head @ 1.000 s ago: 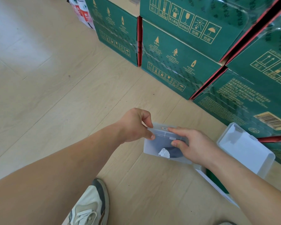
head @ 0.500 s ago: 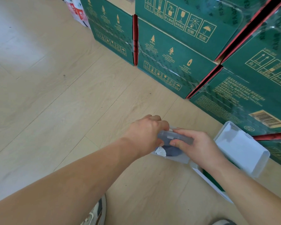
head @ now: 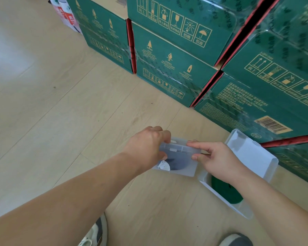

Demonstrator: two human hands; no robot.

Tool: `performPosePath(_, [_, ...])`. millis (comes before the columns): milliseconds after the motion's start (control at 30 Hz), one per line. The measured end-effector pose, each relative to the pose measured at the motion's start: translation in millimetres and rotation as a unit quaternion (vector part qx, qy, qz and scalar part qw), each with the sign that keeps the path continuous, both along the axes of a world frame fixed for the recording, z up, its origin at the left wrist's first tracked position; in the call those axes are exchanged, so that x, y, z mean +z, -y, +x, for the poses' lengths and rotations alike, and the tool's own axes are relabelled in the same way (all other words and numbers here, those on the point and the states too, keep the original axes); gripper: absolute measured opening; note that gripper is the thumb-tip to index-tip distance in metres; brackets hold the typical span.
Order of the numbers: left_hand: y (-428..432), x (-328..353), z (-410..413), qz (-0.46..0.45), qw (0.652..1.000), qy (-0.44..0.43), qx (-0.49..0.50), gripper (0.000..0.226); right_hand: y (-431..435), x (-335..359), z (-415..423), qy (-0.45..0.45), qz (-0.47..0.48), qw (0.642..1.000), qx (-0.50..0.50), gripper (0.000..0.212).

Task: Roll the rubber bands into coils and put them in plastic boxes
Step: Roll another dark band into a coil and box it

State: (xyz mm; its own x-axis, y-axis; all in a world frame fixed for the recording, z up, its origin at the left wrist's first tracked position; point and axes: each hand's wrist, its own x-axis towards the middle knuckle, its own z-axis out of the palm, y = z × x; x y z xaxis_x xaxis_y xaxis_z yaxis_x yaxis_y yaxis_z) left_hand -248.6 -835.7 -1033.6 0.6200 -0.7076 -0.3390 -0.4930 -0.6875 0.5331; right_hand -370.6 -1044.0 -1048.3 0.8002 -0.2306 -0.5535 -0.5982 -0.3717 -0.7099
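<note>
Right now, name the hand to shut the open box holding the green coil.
Probably the right hand: its wrist lies over the open box; the left hand grips the small box's far end.

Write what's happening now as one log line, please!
left hand: grips small clear plastic box | right hand: pinches same box | dark coiled band: inside box

A: Item one?
B: Floor, pale wood-look planks, a few dark specks.
A: Item two?
B: Green cartons, stacked in tiers along the far and right sides; gold handling symbols, red edges. Barcode label on a lower right one.
A: Remainder?
B: Red-and-white pack, top left, just beside the end carton, partly cut off. Left shoe, pale with grey; right shoe, grey toe only, both at the bottom edge.
</note>
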Motion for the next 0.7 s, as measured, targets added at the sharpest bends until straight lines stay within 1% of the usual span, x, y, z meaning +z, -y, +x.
performPosePath(67, [0.9,0.2,0.6,0.003,1.000,-0.003,0.001,0.032,-1.9,1.4,-1.2,0.004,-0.006,1.000,-0.010,0.038])
performPosePath(167, [2.1,1.1,2.6,0.005,1.000,-0.009,0.004,0.032,-7.2,1.9,-3.4,0.022,-0.048,0.998,-0.013,0.037])
performPosePath(267, [4.5,2.6,3.2,0.012,1.000,-0.010,-0.002,0.031,-9.0,2.1,-6.8,0.037,-0.042,0.998,-0.037,0.037])
performPosePath(367, [4.8,3.8,2.9,0.015,1.000,-0.004,0.000,0.031,-9.1,1.1,-8.9,0.019,-0.035,0.999,-0.028,0.038])
performPosePath(400, [4.1,4.2,2.2,0.017,1.000,-0.003,0.001,0.030,-10.6,0.1,-8.6,0.007,-0.036,0.999,-0.025,0.034])
performPosePath(433, [3.1,4.6,0.9,0.018,1.000,0.001,-0.001,0.030,-12.9,0.7,-8.1,-0.006,-0.044,0.999,-0.020,0.023])
performPosePath(467, [2.1,4.3,-0.9,0.020,1.000,0.008,-0.005,0.031,-16.4,1.8,-6.3,-0.014,-0.050,0.998,-0.017,0.018])
performPosePath(500, [0.2,3.9,-3.8,0.022,1.000,0.015,-0.007,0.031,-20.5,4.9,-4.2,-0.024,-0.059,0.998,-0.020,0.028])
performPosePath(567, [-5.7,1.9,-12.2,0.018,1.000,0.024,0.004,0.033,-26.6,6.9,1.7,-0.033,-0.061,0.996,-0.062,0.050])
performPosePath(600, [-8.7,0.8,-15.8,0.016,0.999,0.028,0.019,0.036,-28.5,7.5,5.4,-0.039,-0.074,0.994,-0.076,0.053])
performPosePath(633, [-11.0,0.3,-18.5,0.024,0.999,0.031,0.036,0.040,-29.6,8.5,7.5,-0.049,-0.096,0.992,-0.063,0.050])
performPosePath(700, [-14.1,2.3,-20.9,0.080,0.994,0.042,0.065,0.055,-35.5,13.4,9.8,-0.077,-0.149,0.986,-0.013,0.038])
